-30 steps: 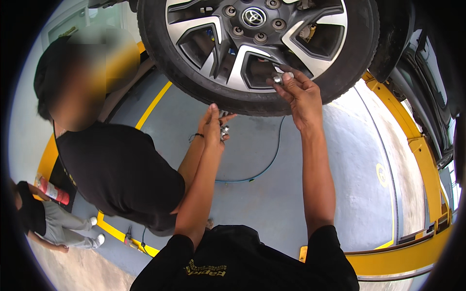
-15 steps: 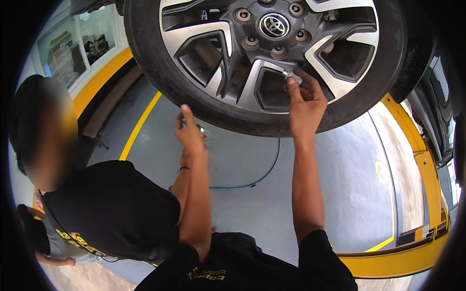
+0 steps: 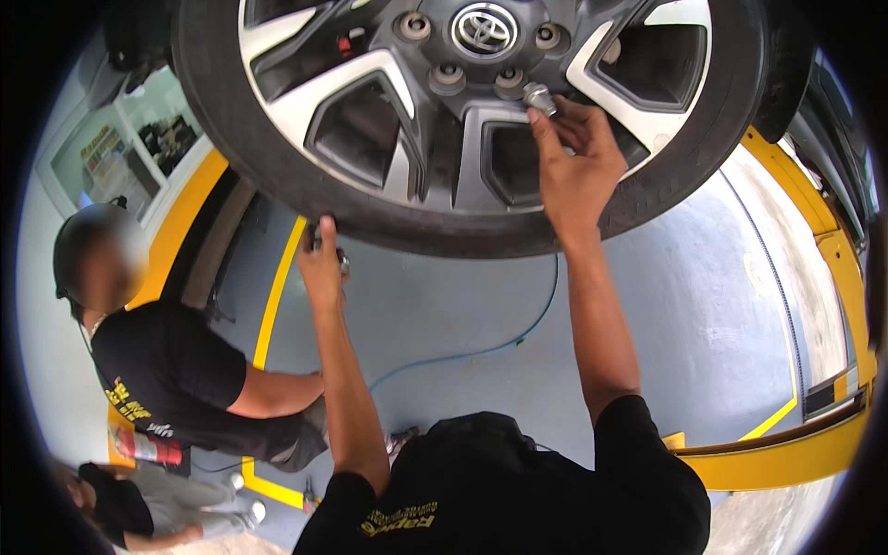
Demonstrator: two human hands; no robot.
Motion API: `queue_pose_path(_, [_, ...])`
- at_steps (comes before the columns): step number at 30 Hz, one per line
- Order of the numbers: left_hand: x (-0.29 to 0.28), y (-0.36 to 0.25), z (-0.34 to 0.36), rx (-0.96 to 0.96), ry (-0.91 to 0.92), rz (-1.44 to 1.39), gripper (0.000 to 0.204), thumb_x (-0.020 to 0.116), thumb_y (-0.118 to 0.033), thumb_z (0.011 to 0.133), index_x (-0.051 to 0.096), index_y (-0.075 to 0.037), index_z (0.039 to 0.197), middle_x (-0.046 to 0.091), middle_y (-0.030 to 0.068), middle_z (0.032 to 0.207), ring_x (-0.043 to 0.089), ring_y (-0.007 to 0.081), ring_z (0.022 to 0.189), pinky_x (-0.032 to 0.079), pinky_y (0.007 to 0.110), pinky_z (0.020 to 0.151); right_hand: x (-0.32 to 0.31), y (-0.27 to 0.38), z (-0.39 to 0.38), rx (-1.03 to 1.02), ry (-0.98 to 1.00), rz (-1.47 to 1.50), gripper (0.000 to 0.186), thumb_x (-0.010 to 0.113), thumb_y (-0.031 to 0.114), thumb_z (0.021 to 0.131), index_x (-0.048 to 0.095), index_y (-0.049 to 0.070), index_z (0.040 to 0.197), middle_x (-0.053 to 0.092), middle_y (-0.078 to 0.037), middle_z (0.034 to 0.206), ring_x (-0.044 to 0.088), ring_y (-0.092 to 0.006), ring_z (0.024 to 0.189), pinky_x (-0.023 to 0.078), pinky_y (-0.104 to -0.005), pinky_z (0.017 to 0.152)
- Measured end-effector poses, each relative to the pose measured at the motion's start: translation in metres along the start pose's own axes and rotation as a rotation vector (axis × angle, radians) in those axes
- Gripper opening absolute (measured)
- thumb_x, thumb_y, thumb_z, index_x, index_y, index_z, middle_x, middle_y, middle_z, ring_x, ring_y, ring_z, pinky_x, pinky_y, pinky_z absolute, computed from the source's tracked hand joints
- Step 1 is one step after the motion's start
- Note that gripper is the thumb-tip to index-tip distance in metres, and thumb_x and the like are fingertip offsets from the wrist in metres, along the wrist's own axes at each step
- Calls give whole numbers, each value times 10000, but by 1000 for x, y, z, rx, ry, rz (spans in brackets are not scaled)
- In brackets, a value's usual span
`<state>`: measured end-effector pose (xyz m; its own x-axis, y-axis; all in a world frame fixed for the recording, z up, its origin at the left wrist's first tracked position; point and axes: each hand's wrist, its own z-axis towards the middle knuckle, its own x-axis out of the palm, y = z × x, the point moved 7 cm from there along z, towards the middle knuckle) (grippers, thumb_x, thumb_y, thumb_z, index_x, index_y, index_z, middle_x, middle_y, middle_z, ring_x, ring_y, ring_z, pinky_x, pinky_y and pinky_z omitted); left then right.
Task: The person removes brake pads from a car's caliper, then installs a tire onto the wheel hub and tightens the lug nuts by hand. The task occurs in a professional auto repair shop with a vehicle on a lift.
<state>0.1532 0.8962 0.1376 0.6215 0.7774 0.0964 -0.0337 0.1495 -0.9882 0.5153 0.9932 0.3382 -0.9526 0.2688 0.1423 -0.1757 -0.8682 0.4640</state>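
A large wheel hangs at the top, with a black tire (image 3: 388, 231) and a black-and-silver alloy rim (image 3: 474, 157). Round its center cap (image 3: 483, 30) are several recessed stud holes (image 3: 510, 81). My right hand (image 3: 581, 153) pinches a silver lug nut (image 3: 539, 98) between thumb and fingers, just in front of the lower stud holes; whether it touches the rim I cannot tell. Below the tire's lower left edge is my left hand (image 3: 322, 268), closed with the thumb up around shiny metal pieces that look like lug nuts (image 3: 343, 262). Its fingers partly hide them.
A co-worker in a black shirt (image 3: 166, 361) is close on my left; another person (image 3: 125, 504) is at the lower left. Yellow lift arms (image 3: 786, 467) run along the right. A blue hose (image 3: 453, 357) lies on the grey floor. A red extinguisher (image 3: 153, 449) stands lower left.
My right hand has raised the lug nut closer to the stud holes. The wheel and my left hand sit farther left in view. The co-worker has moved back from my left arm.
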Motion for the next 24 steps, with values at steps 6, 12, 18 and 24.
queue_pose_path(6, [14,15,31,-57,125,-102,820,826,-647,906,603,-60,1435,607,-35,862,553,59,695,389,226,478,38,16,1,-233,-13,-282,228,914,32,833,782,0,1016,763,-102,988,766,-191,775,595,-305,705])
queue_pose_path(12, [21,33,6,-21,49,-233,794,863,-642,870,580,-93,1369,560,-33,827,555,66,667,417,233,461,52,17,-13,-271,-172,-397,276,910,40,835,798,44,1087,731,-78,1049,728,-152,782,578,-331,730])
queue_pose_path(18, [14,66,1,-19,102,-321,931,887,-690,809,493,-118,1429,571,-21,896,576,74,756,412,229,456,59,40,-36,-315,-196,-420,294,893,28,847,798,36,1126,722,-109,1119,729,-166,810,586,-314,724])
queue_pose_path(24, [17,88,-1,-158,232,-522,996,913,-704,759,461,-122,1429,590,-1,987,583,84,769,417,232,454,58,45,-37,-363,-250,-360,328,875,6,858,767,22,1167,702,-122,1151,723,-168,831,613,-285,729])
